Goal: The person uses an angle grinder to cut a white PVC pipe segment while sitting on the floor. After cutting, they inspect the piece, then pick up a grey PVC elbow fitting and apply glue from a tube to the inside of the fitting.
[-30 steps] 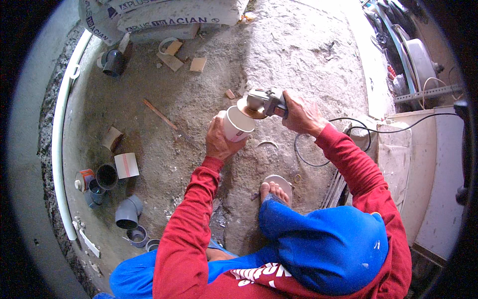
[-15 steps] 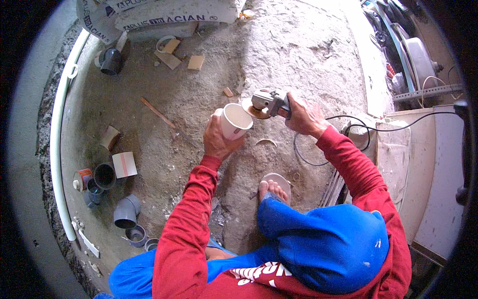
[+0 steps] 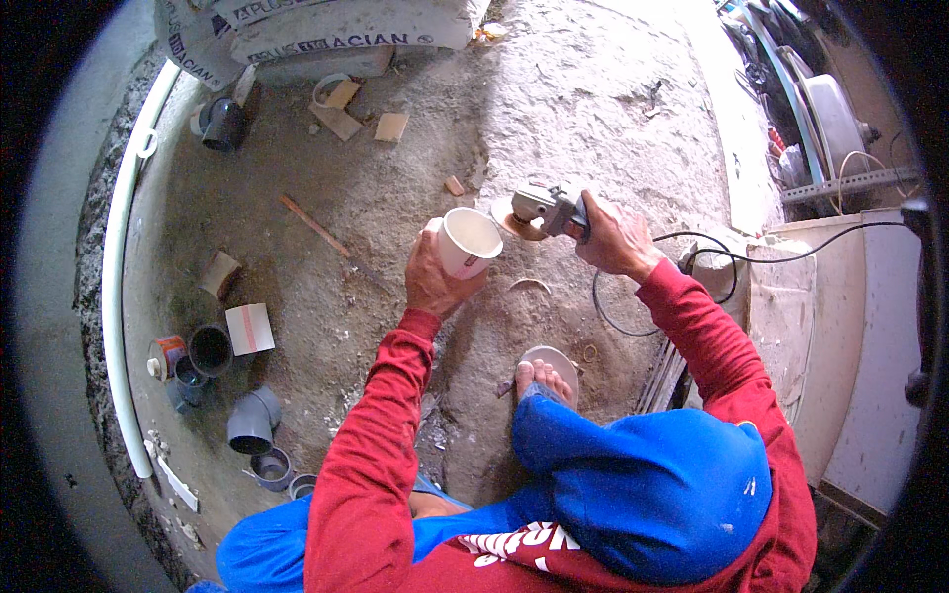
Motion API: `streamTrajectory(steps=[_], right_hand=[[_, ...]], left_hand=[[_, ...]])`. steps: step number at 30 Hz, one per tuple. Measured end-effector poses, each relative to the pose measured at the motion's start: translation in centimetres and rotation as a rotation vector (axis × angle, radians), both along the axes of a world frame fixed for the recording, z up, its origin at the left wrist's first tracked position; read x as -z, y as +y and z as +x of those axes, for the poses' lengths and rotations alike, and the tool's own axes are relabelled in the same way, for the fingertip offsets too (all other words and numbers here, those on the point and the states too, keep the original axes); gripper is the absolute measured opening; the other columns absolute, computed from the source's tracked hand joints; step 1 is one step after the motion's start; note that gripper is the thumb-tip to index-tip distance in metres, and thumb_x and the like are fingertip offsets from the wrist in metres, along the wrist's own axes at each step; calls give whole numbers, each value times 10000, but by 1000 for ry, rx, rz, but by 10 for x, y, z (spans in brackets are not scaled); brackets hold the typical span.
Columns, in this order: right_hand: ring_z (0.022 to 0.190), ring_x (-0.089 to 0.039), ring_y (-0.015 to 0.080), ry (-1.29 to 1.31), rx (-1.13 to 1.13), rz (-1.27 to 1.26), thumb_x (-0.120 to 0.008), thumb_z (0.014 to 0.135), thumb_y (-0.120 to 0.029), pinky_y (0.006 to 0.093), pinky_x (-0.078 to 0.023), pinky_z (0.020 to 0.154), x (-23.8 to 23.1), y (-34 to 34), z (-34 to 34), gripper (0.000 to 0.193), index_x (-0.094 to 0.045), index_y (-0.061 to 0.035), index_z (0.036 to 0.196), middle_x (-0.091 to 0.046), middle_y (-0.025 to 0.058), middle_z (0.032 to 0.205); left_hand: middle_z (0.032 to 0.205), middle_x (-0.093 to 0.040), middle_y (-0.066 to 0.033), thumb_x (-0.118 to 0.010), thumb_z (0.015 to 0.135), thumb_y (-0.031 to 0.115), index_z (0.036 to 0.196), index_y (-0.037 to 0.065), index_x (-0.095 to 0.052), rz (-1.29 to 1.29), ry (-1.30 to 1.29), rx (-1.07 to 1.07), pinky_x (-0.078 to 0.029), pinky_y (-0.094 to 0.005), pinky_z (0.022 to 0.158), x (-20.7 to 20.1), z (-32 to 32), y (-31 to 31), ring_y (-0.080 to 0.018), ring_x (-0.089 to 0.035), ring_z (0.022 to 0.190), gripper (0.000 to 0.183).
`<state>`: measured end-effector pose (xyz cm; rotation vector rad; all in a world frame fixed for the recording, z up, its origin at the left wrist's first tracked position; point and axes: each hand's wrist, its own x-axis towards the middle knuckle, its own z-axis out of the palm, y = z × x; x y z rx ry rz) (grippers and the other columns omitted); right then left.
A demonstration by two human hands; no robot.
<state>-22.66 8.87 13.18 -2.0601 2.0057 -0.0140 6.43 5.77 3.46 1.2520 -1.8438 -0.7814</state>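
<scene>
My left hand (image 3: 435, 280) is closed round a short white plastic pipe piece (image 3: 465, 259), its round end tilted up and red marks on its side. Fingers of my right hand (image 3: 615, 237) wrap the grey body of an angle grinder (image 3: 547, 205). The grinder's brownish disc (image 3: 516, 219) sits just right of the pipe's rim, with a small gap between them. Below both hands, a thin curved white offcut (image 3: 530, 286) lies on the ground.
Grey pipe fittings (image 3: 253, 420) and a small can (image 3: 166, 356) stand at the left, near a long white pipe (image 3: 117, 267). Filled sacks (image 3: 346, 30) are stacked at the far left. The grinder's black cord (image 3: 840, 232) runs off right. My sandalled foot (image 3: 546, 376) rests below.
My right hand has drawn the angle grinder slightly to the right, so its disc is farther from the pipe rim. My left hand and the pipe piece have hardly moved.
</scene>
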Motion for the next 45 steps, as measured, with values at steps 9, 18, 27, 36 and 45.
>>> streamTrajectory(steps=[9,18,27,36,45], right_hand=[[880,-639,420,-59,-33,-46,-695,737,-167,513,-501,698,-5,-26,28,360,-518,-25,1017,-625,223,923],[883,-645,428,-39,-49,-36,-685,752,-170,520,-502,684,-5,-24,25,373,-513,-15,1045,-631,239,933],[883,-643,423,-77,-29,-58,-656,794,-146,513,-506,693,10,-14,13,305,-518,4,1020,-630,241,921],[837,-648,430,-15,6,52,-683,798,-235,516,-503,685,12,0,-2,446,-527,-34,1164,-646,222,922],[863,-646,427,-71,-32,-84,-701,790,-228,517,-501,689,1,-21,21,415,-524,-19,1101,-638,222,925]], left_hand=[[1098,-621,-172,-891,611,324,1242,77,-491,27,-25,41,-536,-462,848,-3,1,-1,-380,-639,996,787],[1084,-603,-197,-874,630,330,1238,61,-478,35,-44,39,-531,-480,829,-3,1,0,-403,-631,977,774],[1071,-607,-181,-879,613,303,1228,61,-482,34,-7,38,-529,-465,831,-3,0,1,-389,-635,978,771],[1073,-614,-174,-885,610,307,1222,69,-489,21,5,32,-535,-464,823,-3,2,0,-390,-641,976,767],[1093,-616,-175,-893,597,318,1229,72,-496,82,1,55,-536,-465,834,-1,3,-2,-382,-642,994,786]])
